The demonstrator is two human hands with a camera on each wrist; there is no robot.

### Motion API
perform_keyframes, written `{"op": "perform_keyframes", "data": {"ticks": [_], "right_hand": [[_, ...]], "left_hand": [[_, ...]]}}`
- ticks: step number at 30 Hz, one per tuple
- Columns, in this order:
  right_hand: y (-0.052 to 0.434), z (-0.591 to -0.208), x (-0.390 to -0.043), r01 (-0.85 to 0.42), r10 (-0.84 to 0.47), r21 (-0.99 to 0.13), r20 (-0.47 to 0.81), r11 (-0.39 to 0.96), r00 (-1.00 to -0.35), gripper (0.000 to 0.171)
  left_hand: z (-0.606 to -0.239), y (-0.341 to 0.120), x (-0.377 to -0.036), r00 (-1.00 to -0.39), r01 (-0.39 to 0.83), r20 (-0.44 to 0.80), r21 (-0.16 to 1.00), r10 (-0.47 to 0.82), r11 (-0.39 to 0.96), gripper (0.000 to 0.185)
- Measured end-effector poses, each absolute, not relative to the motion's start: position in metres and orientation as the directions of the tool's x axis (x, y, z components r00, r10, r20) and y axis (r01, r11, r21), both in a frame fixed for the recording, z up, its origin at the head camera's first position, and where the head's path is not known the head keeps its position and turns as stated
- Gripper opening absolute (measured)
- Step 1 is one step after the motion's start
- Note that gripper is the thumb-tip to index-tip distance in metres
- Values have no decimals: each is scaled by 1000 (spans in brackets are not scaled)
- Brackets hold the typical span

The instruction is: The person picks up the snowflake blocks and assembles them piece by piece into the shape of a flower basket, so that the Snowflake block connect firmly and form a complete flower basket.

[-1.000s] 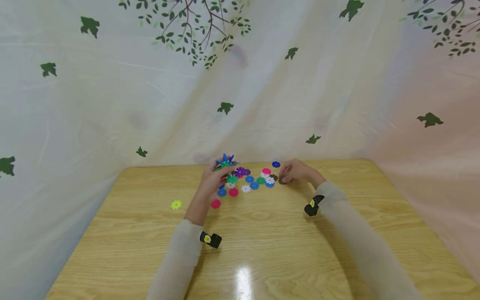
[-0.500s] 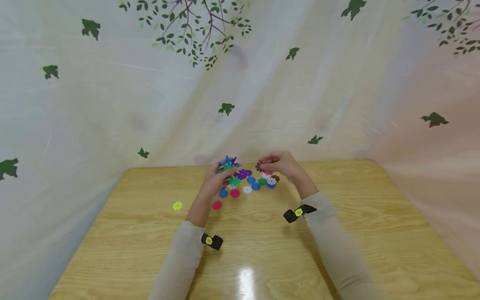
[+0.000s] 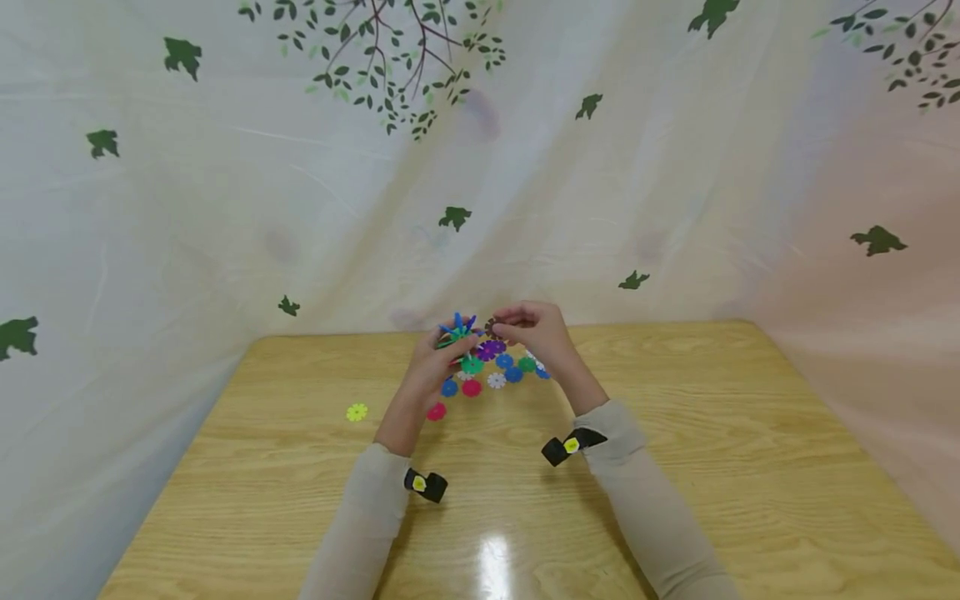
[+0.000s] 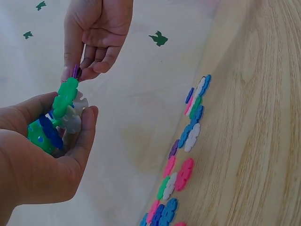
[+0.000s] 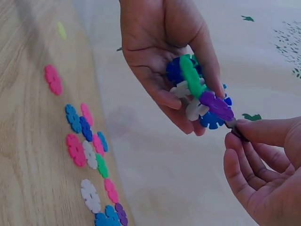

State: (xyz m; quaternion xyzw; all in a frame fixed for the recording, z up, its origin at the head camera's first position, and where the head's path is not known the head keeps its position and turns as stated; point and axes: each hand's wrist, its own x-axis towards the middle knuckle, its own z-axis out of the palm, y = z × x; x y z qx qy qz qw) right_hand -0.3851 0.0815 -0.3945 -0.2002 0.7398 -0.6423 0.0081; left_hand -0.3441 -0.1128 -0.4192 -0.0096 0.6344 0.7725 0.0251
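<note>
Head view: left hand (image 3: 435, 360) cradles a cluster of interlocked plastic snowflake discs (image 3: 455, 327) above the wooden table (image 3: 675, 467). At its 3 o'clock, right hand (image 3: 534, 327) pinches a brown disc (image 3: 492, 327) by its rim. Light, stiff, probably slippery pieces; edge grips suit.

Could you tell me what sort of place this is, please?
Probably an indoor play or recording corner: a wooden table enclosed by a leaf-printed curtain, with loose plastic snowflake discs scattered on it.
</note>
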Motion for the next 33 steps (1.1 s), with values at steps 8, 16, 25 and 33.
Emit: {"op": "perform_keyframes", "data": {"ticks": [8, 16, 25, 33], "right_hand": [[78, -398, -381, -306, -284, -942, 258, 138, -923, 24], [79, -399, -379, -321, -295, -939, 273, 127, -916, 20], [78, -398, -377, -324, -286, -941, 285, 100, -915, 18], [74, -395, -372, -353, -265, -935, 329, 46, -906, 17]], "left_hand": [[-418, -112, -342, -999, -37, -37, 982, 0, -186, 43], [-418, -112, -342, -999, -36, -39, 991, -22, -129, 49], [-417, -114, -343, -999, -42, -44, 993, -15, -110, 52], [-416, -114, -341, -999, -31, -33, 992, -18, -122, 46]]}}
